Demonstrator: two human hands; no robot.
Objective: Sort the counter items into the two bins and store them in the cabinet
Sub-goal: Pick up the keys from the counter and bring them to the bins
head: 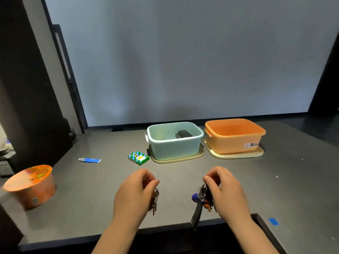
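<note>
My left hand [134,195] is pinched shut on a bunch of keys [155,200] that hangs just above the grey counter [91,189]. My right hand [227,193] grips a second key bunch [201,198] with a blue charm and a dark strap dangling over the front edge. Behind them stand a pale green bin [174,143] with a black box [184,133] inside, and an orange bin [233,136] whose inside looks empty. Each bin rests on a cream lid. A small green card pack [138,158], a blue tube [89,160] and an orange noodle cup [30,186] lie to the left.
A grey wall panel rises behind the bins. A dark upright post and frame stand at the left. A blue tape mark [273,221] sits on the dark ledge at the lower right. The counter's front edge runs just below my hands.
</note>
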